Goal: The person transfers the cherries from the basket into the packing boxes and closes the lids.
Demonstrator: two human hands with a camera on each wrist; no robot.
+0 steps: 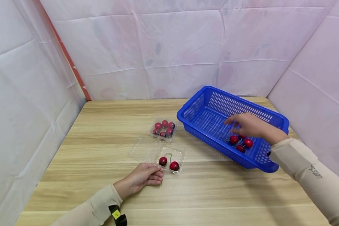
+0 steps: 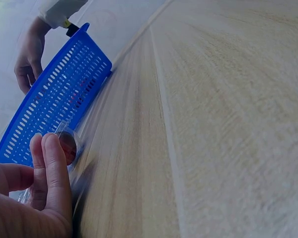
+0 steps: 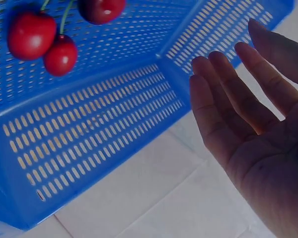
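My left hand [image 1: 142, 177] pinches the near left corner of an open clear plastic clamshell box [image 1: 183, 153] between thumb and fingers. Inside it lie two dark red cherries [image 1: 174, 166] with green stems. My right hand [image 1: 247, 124], fingers loosely bent and holding nothing, hovers over the blue plastic basket [image 1: 203, 138]. Several cherries [image 1: 248, 143] lie on the basket floor below that hand. In the right wrist view the empty palm [image 3: 268, 163] shows, with red cherries [image 3: 32, 35] apart from the fingers.
Behind the open box stands another clear box of cherries [image 1: 163, 128]. The open box's lid [image 1: 142, 149] lies flat to its left on the wooden table [image 1: 101, 150]. Patterned cloth walls [image 1: 158, 47] enclose the table at the back and both sides.
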